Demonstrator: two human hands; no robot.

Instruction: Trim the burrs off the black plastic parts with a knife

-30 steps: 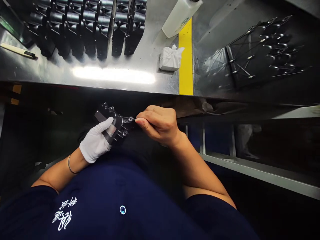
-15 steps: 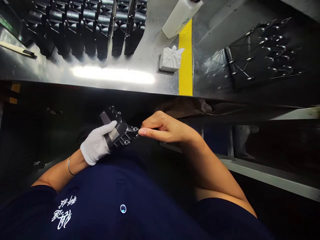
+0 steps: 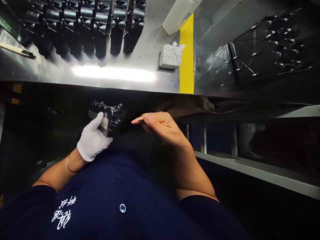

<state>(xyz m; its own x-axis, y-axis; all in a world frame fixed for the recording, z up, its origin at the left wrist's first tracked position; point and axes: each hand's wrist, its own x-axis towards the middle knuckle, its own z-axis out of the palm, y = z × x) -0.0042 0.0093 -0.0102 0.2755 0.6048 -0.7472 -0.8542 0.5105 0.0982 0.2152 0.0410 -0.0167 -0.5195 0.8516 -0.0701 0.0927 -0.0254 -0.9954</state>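
One black part (image 3: 108, 115) is gripped by the gloved left hand (image 3: 91, 141) before the bench (image 3: 140, 60), thumb pressed across it. One sliver (image 3: 141, 120), kind unclear, is pinched by the bare right hand (image 3: 163, 126), clear of the part. At least seven castings (image 3: 101, 36) are ranked on shiny metal, crossed by one yellow strip (image 3: 186, 70). One bottle (image 3: 180, 16); contents unclear.
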